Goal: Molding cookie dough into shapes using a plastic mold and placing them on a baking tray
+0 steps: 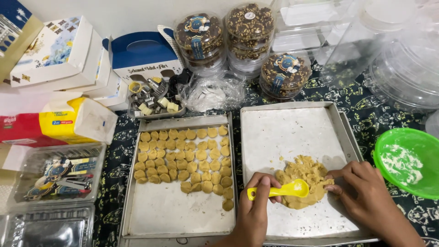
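Observation:
My left hand (pixel 256 203) grips a yellow plastic spoon (pixel 283 189), its bowl resting on a lump of tan dough (pixel 305 176). That dough lies on the right metal baking tray (pixel 283 132), near its front. My right hand (pixel 366 192) rests on the tray with its fingertips pressed against the dough's right edge. The left metal tray (pixel 160 215) carries several rows of small round dough pieces (pixel 183 158) in its far half.
A green bowl (pixel 409 160) with white flour sits at the right. Clear tubs of dark cookies (pixel 249 32) and empty clear containers (pixel 402 68) stand at the back. Boxes (pixel 59 55), a container of metal cutters (pixel 155 98) and clear plastic containers (pixel 55 176) fill the left.

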